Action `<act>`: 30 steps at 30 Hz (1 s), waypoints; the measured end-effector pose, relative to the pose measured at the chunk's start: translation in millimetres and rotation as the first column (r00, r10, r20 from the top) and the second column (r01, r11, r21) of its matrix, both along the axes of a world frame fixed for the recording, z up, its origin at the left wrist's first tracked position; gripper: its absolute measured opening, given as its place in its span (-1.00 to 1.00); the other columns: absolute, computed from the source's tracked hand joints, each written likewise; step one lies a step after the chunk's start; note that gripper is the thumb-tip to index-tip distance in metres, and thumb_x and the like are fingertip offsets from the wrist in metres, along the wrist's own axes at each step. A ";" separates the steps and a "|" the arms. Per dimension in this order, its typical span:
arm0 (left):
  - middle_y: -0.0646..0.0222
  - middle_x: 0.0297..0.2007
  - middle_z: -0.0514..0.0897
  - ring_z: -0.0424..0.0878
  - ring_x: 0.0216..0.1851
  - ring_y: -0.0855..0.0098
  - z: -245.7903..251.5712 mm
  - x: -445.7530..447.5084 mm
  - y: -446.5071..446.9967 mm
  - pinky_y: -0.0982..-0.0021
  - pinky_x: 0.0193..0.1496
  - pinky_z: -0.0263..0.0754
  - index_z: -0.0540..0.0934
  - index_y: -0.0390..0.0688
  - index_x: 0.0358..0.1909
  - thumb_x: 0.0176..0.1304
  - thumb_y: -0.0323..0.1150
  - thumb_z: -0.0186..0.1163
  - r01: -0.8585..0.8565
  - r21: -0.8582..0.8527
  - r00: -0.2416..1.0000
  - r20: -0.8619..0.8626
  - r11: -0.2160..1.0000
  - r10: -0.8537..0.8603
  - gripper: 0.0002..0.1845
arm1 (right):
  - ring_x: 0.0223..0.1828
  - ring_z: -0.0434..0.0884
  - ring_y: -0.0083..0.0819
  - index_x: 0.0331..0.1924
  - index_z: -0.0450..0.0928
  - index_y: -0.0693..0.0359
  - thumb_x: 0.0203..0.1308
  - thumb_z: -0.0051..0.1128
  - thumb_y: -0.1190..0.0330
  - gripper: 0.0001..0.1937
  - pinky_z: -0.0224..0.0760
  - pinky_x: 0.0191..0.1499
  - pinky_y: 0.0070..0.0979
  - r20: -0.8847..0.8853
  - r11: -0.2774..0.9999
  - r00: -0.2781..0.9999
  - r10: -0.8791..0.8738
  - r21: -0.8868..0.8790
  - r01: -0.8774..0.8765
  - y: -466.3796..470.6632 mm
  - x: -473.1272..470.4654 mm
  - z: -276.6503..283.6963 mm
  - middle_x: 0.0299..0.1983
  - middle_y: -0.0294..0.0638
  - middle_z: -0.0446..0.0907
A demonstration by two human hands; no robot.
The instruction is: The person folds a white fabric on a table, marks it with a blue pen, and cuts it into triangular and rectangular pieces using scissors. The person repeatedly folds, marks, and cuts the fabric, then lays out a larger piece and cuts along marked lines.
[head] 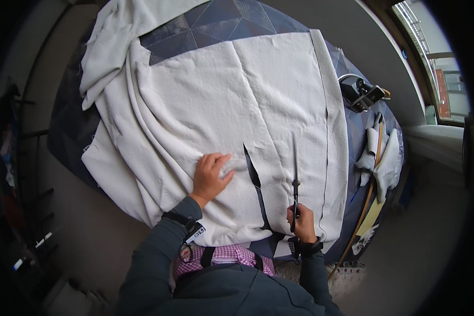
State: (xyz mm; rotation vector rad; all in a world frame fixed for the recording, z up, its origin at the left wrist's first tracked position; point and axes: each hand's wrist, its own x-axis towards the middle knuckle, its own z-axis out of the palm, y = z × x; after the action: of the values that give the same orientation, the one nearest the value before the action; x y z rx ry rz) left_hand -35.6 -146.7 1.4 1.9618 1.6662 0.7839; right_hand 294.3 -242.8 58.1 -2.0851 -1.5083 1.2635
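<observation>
A large white fabric [205,102] lies over the table, bunched in folds at the left. A long slit runs through it from the near edge towards its middle, with dark tablecloth showing in the gap. My left hand [213,176] rests on the cloth just left of the slit's upper part, fingers spread and slightly bent. To the right of the slit, my right hand [302,222] grips the handles of fabric scissors [295,170]. Their blades point away from me over the fabric and look closed.
The table has a dark, triangle-patterned tablecloth [213,23]. A black device on a stand [359,93] stands at the right. Nearer me are white fabric scraps [387,162], a long wooden stick [369,193] and yellow paper [370,218]. A window [442,79] is at upper right.
</observation>
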 end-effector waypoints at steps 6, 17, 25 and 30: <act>0.41 -0.29 0.68 0.63 -0.23 0.28 -9.9 0.9 11.1 0.28 -0.13 0.48 0.68 -0.10 -0.26 0.02 -0.45 0.43 -0.036 0.164 0.999 0.045 0.986 0.029 -0.79 | -0.44 0.35 -0.73 -0.11 0.57 0.22 0.19 0.49 -0.01 -0.52 0.19 -0.39 -0.69 -0.556 0.824 0.755 -0.348 -0.566 -0.037 -10.5 -19.4 39.1 -0.43 -0.50 0.46; 0.47 -0.39 0.61 0.59 -0.32 0.35 -6.6 -1.8 11.4 0.33 -0.20 0.44 0.57 -0.05 -0.37 0.06 -0.45 0.37 0.042 0.130 0.991 0.122 0.991 -0.058 -0.85 | -0.50 0.29 -0.66 -0.06 0.46 0.23 0.37 0.20 -0.15 -0.46 0.12 -0.42 -0.62 -0.609 0.854 0.741 -0.281 -0.512 -0.097 39.0 -77.1 21.0 -0.53 -0.46 0.33; 0.48 -0.47 0.57 0.56 -0.40 0.36 -8.4 -3.4 12.1 0.34 -0.26 0.45 0.57 -0.05 -0.39 0.04 -0.45 0.37 0.033 0.124 0.983 0.177 0.992 -0.055 -0.85 | -0.50 0.28 -0.67 -0.06 0.45 0.22 0.26 0.20 -0.33 -0.32 0.08 -0.42 -0.64 -0.600 0.869 0.758 -0.257 -0.487 -0.091 46.6 -80.8 26.6 -0.52 -0.46 0.32; 0.48 -0.47 0.59 0.57 -0.41 0.36 -10.1 -3.3 11.6 0.34 -0.28 0.46 0.58 -0.05 -0.39 0.03 -0.46 0.37 0.040 0.137 0.983 0.172 0.990 -0.064 -0.84 | -0.53 0.25 -0.75 -0.12 0.46 0.17 0.32 0.28 -0.16 -0.48 0.05 -0.47 -0.69 -0.565 0.864 0.778 -0.274 -0.500 -0.059 49.6 -81.1 26.9 -0.51 -0.53 0.33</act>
State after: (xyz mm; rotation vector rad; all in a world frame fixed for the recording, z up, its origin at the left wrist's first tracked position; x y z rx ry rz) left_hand -38.9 -135.1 -8.7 1.9527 1.4881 1.0398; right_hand 213.3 -193.1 85.0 -1.6681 -0.7955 2.1885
